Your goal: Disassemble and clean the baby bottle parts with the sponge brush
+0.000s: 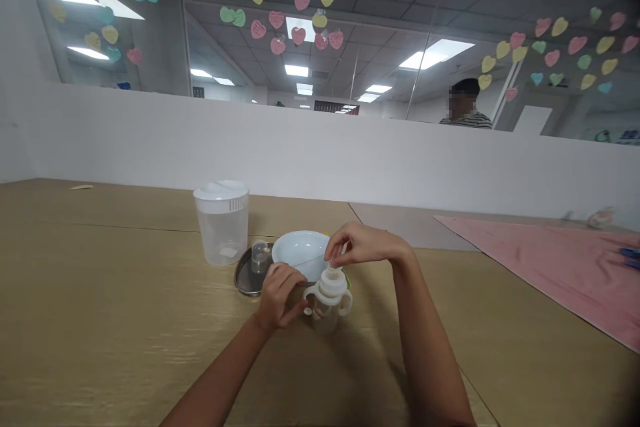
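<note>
A clear baby bottle point(325, 319) with a white collar and two white side handles stands upright on the table. My right hand point(363, 243) reaches over it from the right, its fingertips pinched together at the pale teat point(333, 271) on top. My left hand point(280, 293) is beside the left handle, fingers and thumb apart, with the handle showing between them. Whether the left fingers touch the bottle is unclear. Just behind the bottle sits a white bowl point(295, 243), partly hidden by both hands.
Left of the bowl, a dark round metal tray point(243, 280) carries a small clear cup point(260, 257). Behind it stands a tall translucent lidded container point(223, 227). A pink cloth point(550, 260) covers the right side. A low white wall point(300, 147) borders the table's back; a person point(465, 103) is beyond the glass.
</note>
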Available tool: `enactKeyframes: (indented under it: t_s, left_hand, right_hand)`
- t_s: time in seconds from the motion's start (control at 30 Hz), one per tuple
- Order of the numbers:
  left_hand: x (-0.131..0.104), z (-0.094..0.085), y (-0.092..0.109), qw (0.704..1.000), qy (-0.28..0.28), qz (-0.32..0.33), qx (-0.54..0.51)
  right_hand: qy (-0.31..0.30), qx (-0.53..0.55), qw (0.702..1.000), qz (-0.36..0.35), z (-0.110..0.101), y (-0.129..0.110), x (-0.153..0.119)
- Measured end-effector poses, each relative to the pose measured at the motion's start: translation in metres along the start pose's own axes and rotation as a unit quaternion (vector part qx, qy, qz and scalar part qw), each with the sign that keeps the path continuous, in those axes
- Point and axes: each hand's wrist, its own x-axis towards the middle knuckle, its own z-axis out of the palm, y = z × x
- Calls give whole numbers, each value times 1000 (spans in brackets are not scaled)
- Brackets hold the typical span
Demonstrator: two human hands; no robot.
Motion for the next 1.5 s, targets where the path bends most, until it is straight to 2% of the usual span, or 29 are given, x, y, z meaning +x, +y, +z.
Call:
enactKeyframes:
  t_s: [0.1,0.3,0.57,0.63,0.73,0.83,0.9,1.03,1.17,1.27,1.4,1.5]
  left_hand:
    - [3,5,5,999,-14,28,17]
    - [1,11,6,998,-17,20,63]
    - [1,10,5,997,-16,11,69]
    - [1,10,6,998,-13,9,68]
    - [1,10,6,998,-11,5,66]
    - [0,12,5,998,-7,8,65]
    - [0,13,5,998,-4,11,65]
    - [2,13,6,998,-1,15,65]
    - [3,12,7,997,2,22,68]
    - [3,11,7,997,6,17,74]
    - [3,11,7,997,8,13,75]
    - [2,12,6,997,6,14,71]
  right_hand:
    - [-8,-32,999,17,4,4,4]
    - [20,-97,991,86,12,1,13]
    - [15,-142,975,169,18,-10,15]
    - [38,-160,972,167,18,-9,15]
    - [66,-162,978,115,17,-5,13]
    - [14,-123,990,71,18,-4,13]
    - [-4,-112,989,91,20,-6,16]
    - [14,-124,980,158,27,-11,23]
    - [2,-110,979,172,29,-14,25]
    - [22,-107,981,161,27,-11,22]
    - [31,-165,981,99,27,-7,21]
    - [33,-197,975,100,30,-9,25]
